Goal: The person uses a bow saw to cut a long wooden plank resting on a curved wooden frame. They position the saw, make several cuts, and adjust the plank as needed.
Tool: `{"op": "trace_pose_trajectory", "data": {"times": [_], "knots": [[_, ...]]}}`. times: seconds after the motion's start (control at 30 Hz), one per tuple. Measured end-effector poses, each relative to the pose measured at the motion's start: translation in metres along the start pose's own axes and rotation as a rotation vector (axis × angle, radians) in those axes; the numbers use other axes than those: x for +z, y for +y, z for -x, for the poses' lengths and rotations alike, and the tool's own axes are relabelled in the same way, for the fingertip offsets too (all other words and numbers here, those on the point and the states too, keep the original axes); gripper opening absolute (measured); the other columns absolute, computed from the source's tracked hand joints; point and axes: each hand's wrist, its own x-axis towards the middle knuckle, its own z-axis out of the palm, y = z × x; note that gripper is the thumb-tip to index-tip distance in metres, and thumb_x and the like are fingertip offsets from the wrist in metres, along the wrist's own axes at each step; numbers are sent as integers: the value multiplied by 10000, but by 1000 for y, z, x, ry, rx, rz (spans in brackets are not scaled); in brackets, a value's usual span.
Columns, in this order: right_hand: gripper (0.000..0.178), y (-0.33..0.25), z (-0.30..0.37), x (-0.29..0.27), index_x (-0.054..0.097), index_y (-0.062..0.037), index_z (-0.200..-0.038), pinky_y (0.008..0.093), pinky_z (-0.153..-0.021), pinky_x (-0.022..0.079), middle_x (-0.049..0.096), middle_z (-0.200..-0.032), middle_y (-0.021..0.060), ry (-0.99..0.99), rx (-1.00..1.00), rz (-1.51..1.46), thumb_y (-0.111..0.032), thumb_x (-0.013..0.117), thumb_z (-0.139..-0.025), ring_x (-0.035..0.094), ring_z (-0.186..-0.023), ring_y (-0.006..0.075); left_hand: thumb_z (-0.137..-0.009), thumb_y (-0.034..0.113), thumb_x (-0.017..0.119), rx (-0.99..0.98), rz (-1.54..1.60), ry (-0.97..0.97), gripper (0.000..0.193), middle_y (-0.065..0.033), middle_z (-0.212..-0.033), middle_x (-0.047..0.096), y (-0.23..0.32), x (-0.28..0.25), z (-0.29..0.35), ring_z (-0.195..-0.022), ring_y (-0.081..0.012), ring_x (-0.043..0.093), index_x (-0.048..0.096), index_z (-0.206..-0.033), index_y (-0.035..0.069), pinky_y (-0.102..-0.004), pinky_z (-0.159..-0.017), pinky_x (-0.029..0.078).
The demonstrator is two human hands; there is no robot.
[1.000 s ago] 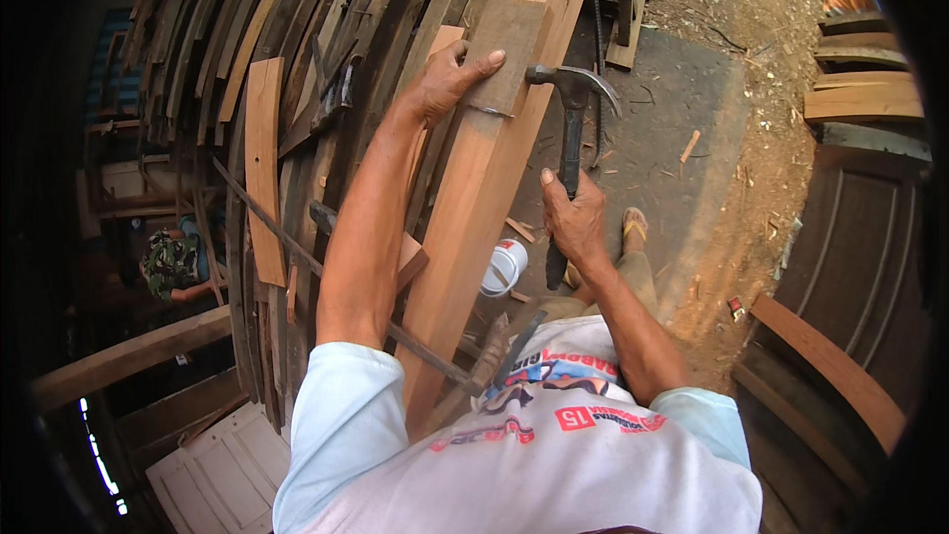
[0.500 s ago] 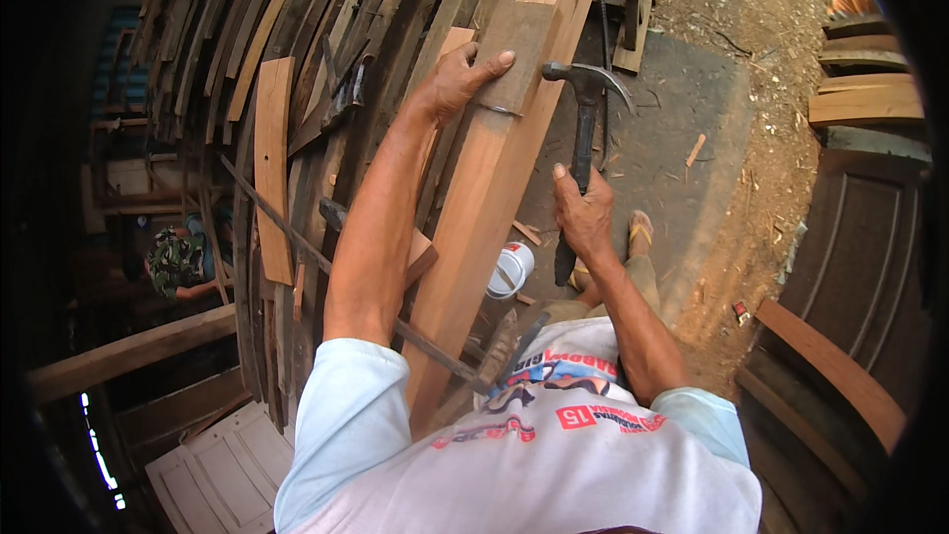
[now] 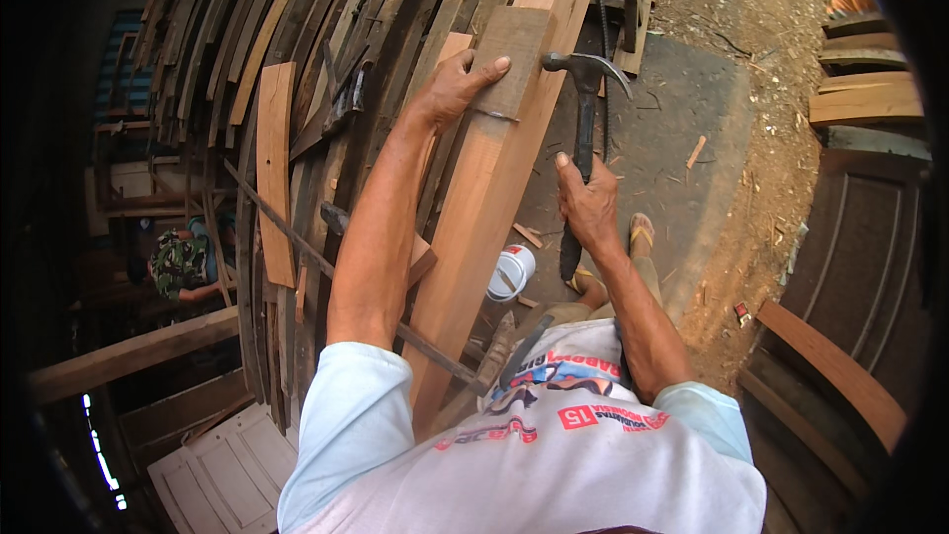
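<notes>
The flat, grey-brown wooden block (image 3: 519, 49) lies at the upper centre of the frame, on the long, squared, reddish-brown timber beam (image 3: 470, 208) that slants up from lower centre. The left hand (image 3: 447, 94) rests at the block's left edge, its thumb laid over the top face; the other fingers are largely hidden, so I cannot tell how tightly they grip. The right hand (image 3: 590, 206) has its fingers clamped round the black handle of a dark metal claw hammer (image 3: 585, 114), whose striking face sits just beside the block's right edge (whether they touch is unclear). For clean tapping, I would keep the block pressed flat against the beam, meet its edge squarely with the face, and favour short, light blows. The thumb points toward the hammer, so drawing it back a little would be safer.
</notes>
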Motion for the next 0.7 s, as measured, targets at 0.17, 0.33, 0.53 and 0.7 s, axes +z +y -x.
{"op": "trace_pose_trajectory", "data": {"times": [0.17, 0.33, 0.53, 0.7], "knots": [[308, -12, 5, 3, 562, -63, -841, 264, -455, 354, 480, -625, -59, 17, 42, -68, -292, 659, -1022, 440, -515, 47, -816, 613, 818, 29, 7, 19, 932, -297, -1133, 680, -2, 3, 2, -1057, -315, 701, 575, -1300, -146, -367, -880, 582], [304, -14, -3, -7, 554, -64, -845, 260, -447, 359, 484, -625, -53, -22, 21, -8, -288, 656, -1023, 444, -504, 51, -828, 598, 816, 24, 10, -2, 921, -277, -1137, 680, -1, 4, -2, -1047, -293, 699, 564, -1312, -144, -351, -883, 575], [300, -24, -10, -15, 541, -83, -849, 263, -427, 362, 491, -626, -49, -49, 72, 8, -297, 662, -1021, 447, -480, 59, -815, 601, 821, 35, 5, 38, 972, -302, -1185, 654, -7, 3, -12, -1084, -309, 688, 531, -1337, -166, -365, -907, 569], [310, -20, -1, -52, 545, -88, -846, 262, -429, 355, 483, -621, -47, -97, 144, 248, -312, 677, -1013, 447, -478, 62, -824, 644, 786, 75, -225, 238, 991, -315, -1165, 679, -17, -3, 7, -1119, -330, 686, 540, -1332, -170, -383, -922, 566]]}}
